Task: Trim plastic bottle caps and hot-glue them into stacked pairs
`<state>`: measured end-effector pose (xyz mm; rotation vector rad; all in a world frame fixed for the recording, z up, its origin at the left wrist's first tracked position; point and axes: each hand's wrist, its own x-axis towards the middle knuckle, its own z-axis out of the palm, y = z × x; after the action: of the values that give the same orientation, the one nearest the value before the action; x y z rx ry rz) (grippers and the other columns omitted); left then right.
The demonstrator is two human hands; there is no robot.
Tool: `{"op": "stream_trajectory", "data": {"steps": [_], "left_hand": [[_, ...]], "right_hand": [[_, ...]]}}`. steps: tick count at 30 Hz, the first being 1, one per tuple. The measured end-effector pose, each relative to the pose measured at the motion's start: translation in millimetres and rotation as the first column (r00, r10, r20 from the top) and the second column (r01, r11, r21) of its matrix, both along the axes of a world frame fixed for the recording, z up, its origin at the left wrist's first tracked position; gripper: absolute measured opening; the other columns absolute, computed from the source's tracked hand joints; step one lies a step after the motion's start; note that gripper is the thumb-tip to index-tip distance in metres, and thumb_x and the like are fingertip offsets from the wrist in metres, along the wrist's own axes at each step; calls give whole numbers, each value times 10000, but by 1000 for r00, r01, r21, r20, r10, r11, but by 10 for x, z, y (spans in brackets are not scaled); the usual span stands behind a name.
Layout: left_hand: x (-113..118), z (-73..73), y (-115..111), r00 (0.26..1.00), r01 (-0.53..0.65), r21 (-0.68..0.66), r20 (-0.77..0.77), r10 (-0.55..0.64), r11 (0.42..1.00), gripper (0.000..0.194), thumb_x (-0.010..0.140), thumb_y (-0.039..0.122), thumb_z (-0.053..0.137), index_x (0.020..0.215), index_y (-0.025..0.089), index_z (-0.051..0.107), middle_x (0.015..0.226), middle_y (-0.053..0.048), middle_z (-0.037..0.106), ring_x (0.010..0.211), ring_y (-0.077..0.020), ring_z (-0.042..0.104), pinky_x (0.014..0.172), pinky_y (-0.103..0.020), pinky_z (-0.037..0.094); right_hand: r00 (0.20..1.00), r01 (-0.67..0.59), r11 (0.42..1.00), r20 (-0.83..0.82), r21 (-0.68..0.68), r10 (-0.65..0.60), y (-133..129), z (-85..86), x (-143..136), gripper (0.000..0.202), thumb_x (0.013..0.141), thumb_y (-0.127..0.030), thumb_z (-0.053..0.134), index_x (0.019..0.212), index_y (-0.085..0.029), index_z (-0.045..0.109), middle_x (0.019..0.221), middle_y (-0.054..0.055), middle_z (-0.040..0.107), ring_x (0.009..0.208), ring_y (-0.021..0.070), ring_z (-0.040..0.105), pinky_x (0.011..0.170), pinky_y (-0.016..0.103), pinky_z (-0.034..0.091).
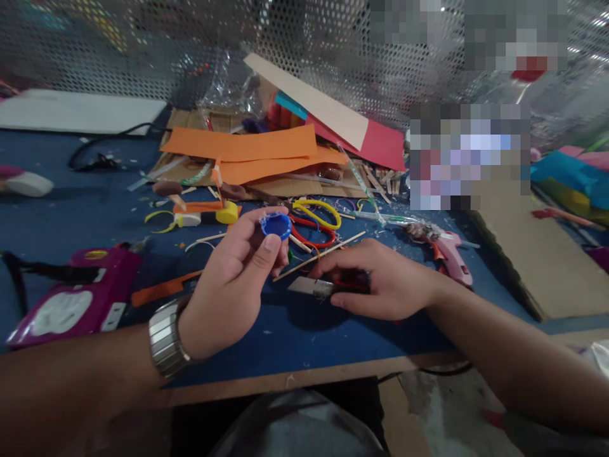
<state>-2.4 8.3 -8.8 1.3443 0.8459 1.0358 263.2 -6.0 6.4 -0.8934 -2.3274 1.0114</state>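
A round blue bottle cap (276,226) is pinched between the thumb and fingers of my left hand (233,285), which has a metal watch at the wrist. Lower and to the right, my right hand (375,279) is wrapped round a cutter knife (311,287) with a wide blade pointing left. The knife's dark and red handle is partly hidden under the fingers. A thin wooden stick (345,246) lies just beyond the blade. Scissors with yellow and red handles (318,213) rest behind both hands.
A pink glue gun (454,257) lies right of my right hand, near a cardboard piece (533,260). Orange paper strips (242,143) and sticks are piled at the back. A purple pouch (80,292) sits at the left. The table's front edge (285,381) runs below my hands.
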Motion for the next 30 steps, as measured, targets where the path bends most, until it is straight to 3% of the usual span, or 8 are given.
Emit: {"op": "stream_trajectory", "data": {"steps": [3, 6, 11, 17, 23, 30], "left_hand": [[5, 46, -27, 991, 26, 100, -135, -12, 995, 341, 1122, 443, 712, 1399, 248, 668, 1005, -46, 729, 892, -216, 689, 804, -346, 619], [11, 71, -51, 980, 68, 172, -198, -33, 983, 319, 1086, 370, 751, 1370, 240, 686, 1192, -82, 777, 1035, -234, 761, 917, -356, 662], [12, 29, -61, 971, 138, 133, -212, -108, 981, 312, 1050, 353, 800, 1335, 252, 720, 1146, -65, 823, 981, -215, 800, 866, -325, 683], [5, 35, -74, 955, 182, 186, -268, -128, 966, 323, 1009, 345, 857, 1302, 262, 749, 953, -14, 789, 744, -167, 720, 689, -290, 636], [3, 65, -73, 961, 168, 192, -251, -117, 967, 295, 965, 335, 901, 1205, 257, 750, 1048, -33, 817, 800, -176, 754, 700, -296, 633], [12, 89, -90, 963, 166, 177, -242, -120, 970, 297, 901, 266, 936, 1101, 233, 719, 975, 6, 792, 768, -135, 744, 676, -236, 619]], "right_hand": [[996, -55, 994, 82, 98, 47, 5, -23, -20, 267, 997, -221, 781, 1257, -160, 779, 1005, 78, 837, 822, 181, 757, 784, 289, 604], [999, -16, 972, 54, 233, 4, 9, -36, -39, 150, 1050, -257, 774, 1185, -189, 782, 1145, 129, 848, 1038, 238, 801, 933, 362, 642], [972, 199, 890, -196, 409, -127, -2, -42, -54, 115, 1052, -235, 822, 1164, -227, 800, 982, 54, 836, 862, 178, 776, 812, 305, 636], [974, 170, 879, -214, 446, -80, 14, -123, -49, 160, 1061, -194, 824, 1209, -234, 872, 1046, 61, 820, 900, 156, 789, 826, 271, 658], [961, 203, 838, -266, 507, -72, -21, -86, -61, 100, 1013, -146, 866, 1100, -193, 883, 1011, 72, 799, 886, 154, 785, 811, 256, 664], [970, 207, 781, -228, 589, -86, -76, -26, -84, 84, 1036, -132, 809, 1074, -186, 861, 982, 73, 795, 848, 153, 784, 770, 266, 674]]}}
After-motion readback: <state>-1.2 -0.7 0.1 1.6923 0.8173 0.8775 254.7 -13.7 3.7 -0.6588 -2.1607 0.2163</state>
